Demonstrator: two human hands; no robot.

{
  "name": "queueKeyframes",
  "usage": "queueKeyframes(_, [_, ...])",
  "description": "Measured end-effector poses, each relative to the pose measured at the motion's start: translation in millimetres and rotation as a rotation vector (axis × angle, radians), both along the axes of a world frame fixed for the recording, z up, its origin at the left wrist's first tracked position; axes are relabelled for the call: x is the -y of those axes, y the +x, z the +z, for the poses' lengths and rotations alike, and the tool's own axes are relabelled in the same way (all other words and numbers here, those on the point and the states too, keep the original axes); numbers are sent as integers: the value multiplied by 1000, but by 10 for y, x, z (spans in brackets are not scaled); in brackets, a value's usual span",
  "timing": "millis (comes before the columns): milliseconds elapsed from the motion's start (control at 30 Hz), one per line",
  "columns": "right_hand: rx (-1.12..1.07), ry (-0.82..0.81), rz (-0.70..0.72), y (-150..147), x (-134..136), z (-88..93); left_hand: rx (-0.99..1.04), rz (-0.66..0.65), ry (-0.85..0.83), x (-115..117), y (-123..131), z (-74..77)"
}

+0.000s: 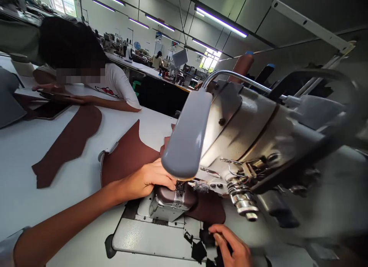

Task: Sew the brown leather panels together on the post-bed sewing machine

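Observation:
My left hand [155,178] is at the sewing machine [247,125], its curled fingers closed on a brown leather-like piece [126,157] beside the presser foot [180,188]. The piece passes over the raised metal sewing bed [169,207], and brown material [211,207] shows on the far side of the foot. A grey lamp head [186,136] hides some of my left fingertips. Lower right, my right hand [232,246] has thumb and forefinger pinched on a small black scrap [207,236] among several black pieces [198,251] lying on the machine base.
Another brown cut piece [69,144] lies on the white table [20,182] to the left. Across the table a person [120,86] leans over a tablet [51,109]. Thread cones [243,65] stand behind the machine. The lamp's bent neck [230,75] arches over the machine.

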State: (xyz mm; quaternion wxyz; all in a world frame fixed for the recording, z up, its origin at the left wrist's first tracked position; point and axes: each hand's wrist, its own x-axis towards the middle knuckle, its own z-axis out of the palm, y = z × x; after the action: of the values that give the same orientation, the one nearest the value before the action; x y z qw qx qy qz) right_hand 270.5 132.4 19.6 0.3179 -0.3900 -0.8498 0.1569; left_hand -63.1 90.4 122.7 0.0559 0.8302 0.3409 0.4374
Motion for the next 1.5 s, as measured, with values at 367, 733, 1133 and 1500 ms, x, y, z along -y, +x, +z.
queueKeyframes(367, [-395,626,227,-1208,236,895,37,166,47,72,94,-85])
queueKeyframes(733, [-397,665,249,-1181,295,799,45,206,2,57,120,17])
queueKeyframes(1133, [-178,684,118,-1309,304,791,110,206,-28,-27,121,-132])
queueKeyframes(1500, [-229,631,97,-1146,389,635,121,387,-57,18,3,-344])
